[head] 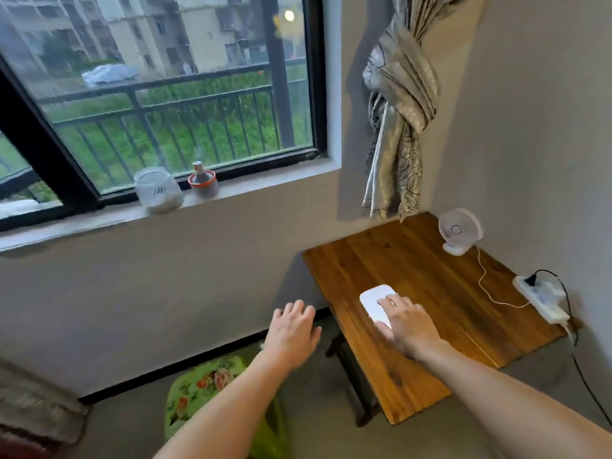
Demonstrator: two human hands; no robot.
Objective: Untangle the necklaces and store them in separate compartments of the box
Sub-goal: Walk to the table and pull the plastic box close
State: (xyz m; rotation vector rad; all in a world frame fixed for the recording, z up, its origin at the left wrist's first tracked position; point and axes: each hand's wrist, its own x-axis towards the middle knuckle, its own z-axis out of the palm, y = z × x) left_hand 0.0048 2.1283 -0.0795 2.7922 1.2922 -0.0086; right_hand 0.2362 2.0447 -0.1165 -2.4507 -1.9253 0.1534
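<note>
White box (pixel 375 298) lies closed on counter (pixel 414 260), toward its left edge. Looks light, smooth, likely slippery: take by side edges. Necklaces not visible. Right grip (pixel 408 323) rests flat on box, fingers straight, grasping nothing. Left grip (pixel 293 329) hovers off counter, released.

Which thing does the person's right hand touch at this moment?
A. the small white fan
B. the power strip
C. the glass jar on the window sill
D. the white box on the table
D: the right hand rests on top of the white box on the wooden table, while the fan and the power strip stand apart from it, nearer the wall.
</note>
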